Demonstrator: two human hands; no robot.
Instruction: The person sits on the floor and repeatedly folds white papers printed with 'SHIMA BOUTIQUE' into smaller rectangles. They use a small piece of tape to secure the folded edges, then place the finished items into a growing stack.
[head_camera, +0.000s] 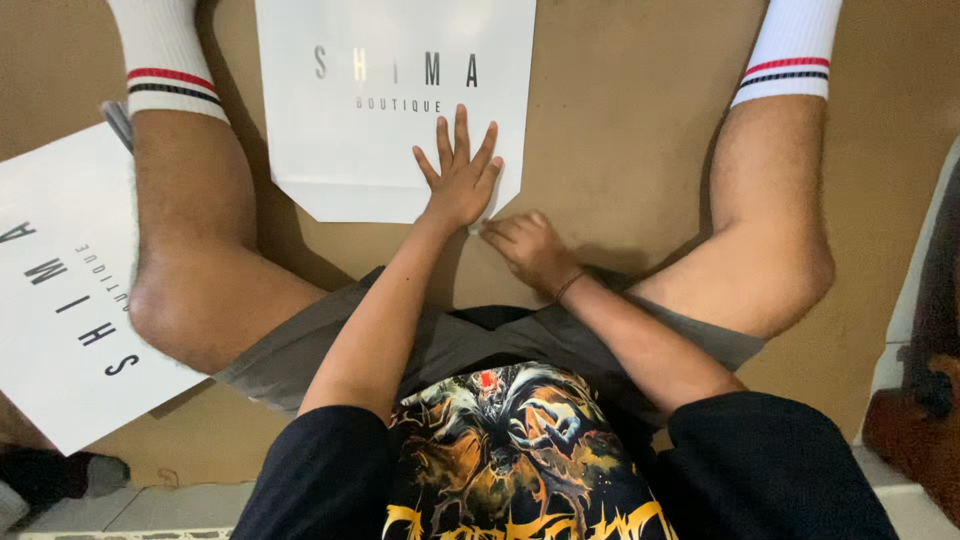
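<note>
A flat white paper bag (345, 150) with dark lettering lies on the brown floor (620, 130) between my spread legs. My left hand (460, 178) rests palm down on the bag's near right part, fingers spread. My right hand (528, 248) sits at the bag's near right corner, its fingertips pinching or pressing the paper edge there; the exact hold is hidden by the fingers.
A second white paper bag (60, 300) lies at the left, beside my left leg (195, 250). My right leg (770, 220) bounds the right side. Both feet wear white socks with stripes. A pale tiled edge (900, 330) and a dark object sit at far right.
</note>
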